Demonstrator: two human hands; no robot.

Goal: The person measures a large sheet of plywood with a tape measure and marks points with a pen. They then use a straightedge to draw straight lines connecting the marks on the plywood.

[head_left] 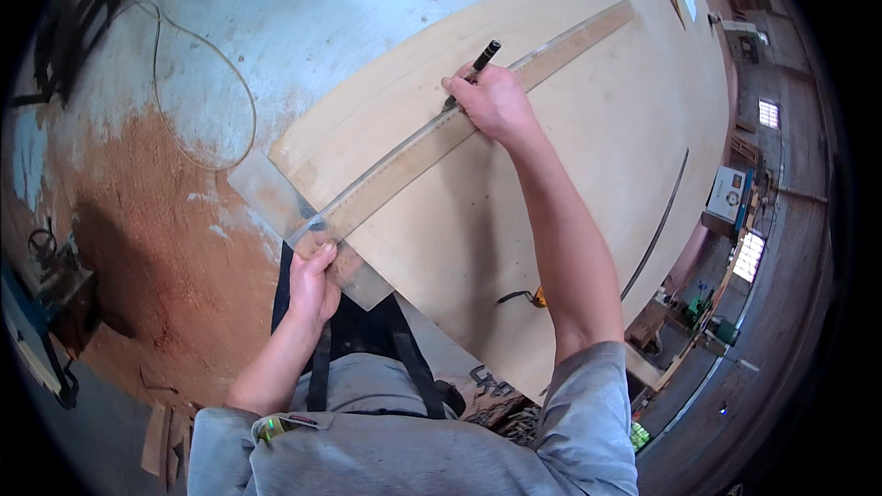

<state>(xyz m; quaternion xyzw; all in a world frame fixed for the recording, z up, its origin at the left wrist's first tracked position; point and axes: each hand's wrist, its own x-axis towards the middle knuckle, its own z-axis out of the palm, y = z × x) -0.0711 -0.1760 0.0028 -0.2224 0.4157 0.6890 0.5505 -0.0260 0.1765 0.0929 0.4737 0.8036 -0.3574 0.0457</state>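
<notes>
Gripping a black marker in curled fingers, right hand sits toward 12 o'clock at the clear T-square, which runs 9 to 1 o'clock over a pale board. Left hand, 8 o'clock, partly closed, pinches its crosspiece; tape measure at 4.

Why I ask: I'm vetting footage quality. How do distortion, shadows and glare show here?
Head view: the clear ruler looks bowed, corners go black; head view: a soft shadow lies on the board, left of the right forearm; head view: windows at right glare nearly white.
</notes>
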